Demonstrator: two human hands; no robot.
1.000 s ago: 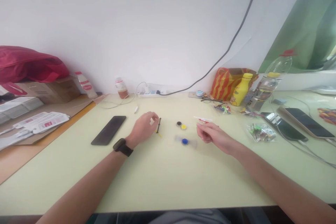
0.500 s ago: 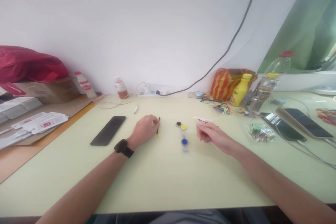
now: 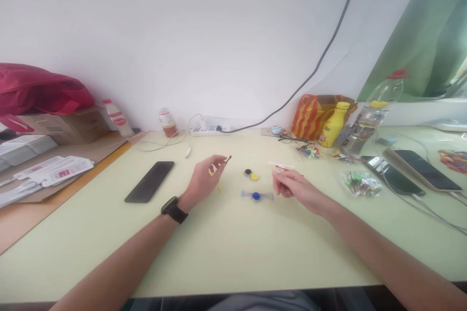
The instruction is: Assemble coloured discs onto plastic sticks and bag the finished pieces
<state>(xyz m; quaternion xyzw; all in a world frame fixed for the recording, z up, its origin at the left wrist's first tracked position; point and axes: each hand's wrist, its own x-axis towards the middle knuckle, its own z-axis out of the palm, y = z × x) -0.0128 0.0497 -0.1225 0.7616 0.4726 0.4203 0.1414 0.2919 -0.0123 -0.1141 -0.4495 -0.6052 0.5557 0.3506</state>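
My left hand [image 3: 207, 175], with a dark watch [image 3: 175, 209] on its wrist, is closed in a pinch on a small black arrow-tipped piece [image 3: 229, 159]. A thin yellow piece [image 3: 219, 188] shows just below that hand. To the right, my right hand [image 3: 292, 185] hovers low with its fingers curled; what they hold, if anything, is hidden. Behind its fingers lies a small red and white piece [image 3: 280, 167]. Between my hands is a blue-centred piece with clear, blurred arms [image 3: 256, 196]. Beyond it are a black disc [image 3: 248, 172] and a yellow disc [image 3: 254, 176].
A black phone [image 3: 149, 182] lies left of my left hand. To the right are a clear bag of small parts [image 3: 361, 183], two phones with cables, a yellow bottle [image 3: 333, 125] and a striped bag [image 3: 306, 116]. A power strip [image 3: 206, 129] stands against the wall.
My left hand has lifted the black-tipped piece and shifted slightly right. The blue-centred piece's clear arms have swung from pointing toward and away from me to sideways. My right hand stays put.
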